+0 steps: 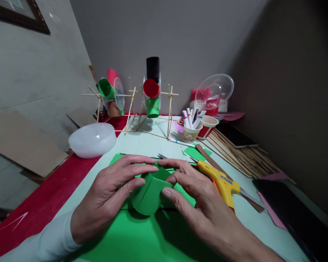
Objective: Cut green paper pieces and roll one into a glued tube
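Observation:
Between my hands stands a green paper tube [149, 196], rolled into a short cylinder with a dark line running down its near side. My left hand [109, 189] curves round the tube's left side, with its thumb and fingertips at the upper edge. From the right, my right hand [199, 196] grips it, thumb on the near face and fingers at the far rim. Beneath lies a green sheet [131, 236]. Just beyond my right hand rests a yellow glue gun [221, 178], and the tip of a metal blade shows behind my fingers.
Stick frames hold coloured tubes [151, 88] and clear discs at the back. A paper cup of markers [191, 134], a red-and-white cup [207, 125], bundled wooden sticks [232, 154] and a phone [236, 135] are on the right. A translucent bowl [92, 140] sits left.

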{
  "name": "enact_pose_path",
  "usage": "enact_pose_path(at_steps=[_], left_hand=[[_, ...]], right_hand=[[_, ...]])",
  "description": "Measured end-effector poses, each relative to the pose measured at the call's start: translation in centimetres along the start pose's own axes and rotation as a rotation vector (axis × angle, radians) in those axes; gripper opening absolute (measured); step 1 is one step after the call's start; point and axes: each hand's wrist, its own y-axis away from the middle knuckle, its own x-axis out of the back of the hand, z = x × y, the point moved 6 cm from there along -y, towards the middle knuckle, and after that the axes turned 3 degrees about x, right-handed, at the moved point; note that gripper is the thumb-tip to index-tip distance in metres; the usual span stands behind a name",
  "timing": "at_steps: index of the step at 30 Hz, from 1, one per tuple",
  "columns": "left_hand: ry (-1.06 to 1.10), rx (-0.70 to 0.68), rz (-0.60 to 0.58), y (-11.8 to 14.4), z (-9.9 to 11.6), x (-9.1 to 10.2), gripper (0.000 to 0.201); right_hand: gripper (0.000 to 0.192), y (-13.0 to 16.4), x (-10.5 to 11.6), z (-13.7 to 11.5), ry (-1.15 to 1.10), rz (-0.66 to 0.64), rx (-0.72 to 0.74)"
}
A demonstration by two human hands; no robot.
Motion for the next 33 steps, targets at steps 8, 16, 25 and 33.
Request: enact_pose_path(at_steps=[8,16,25,33], left_hand=[[0.065,0.037,-0.01,-0.2,-0.31,-0.25,0.015],[0.111,0.06,-0.024,-0.29,-0.37,-0.04,0.017],[0.083,0.047,-0.087,0.02,-0.56,-0.2,0.014],[-0.002,-0.013,-0.041,0.06,-0.33,-0.3,0.005]], right_hand=[[0.009,0.11,-0.19,0.26,0.027,-0.005,0.02],[0.008,0.07,-0.23,0.59,0.032,-0.02,0.002],[0.007,-0.08,-0.1,0.2,0.062,-0.002,0.067],[0.007,0.01,-0.37,0.05,0.101,-0.016,0.097]])
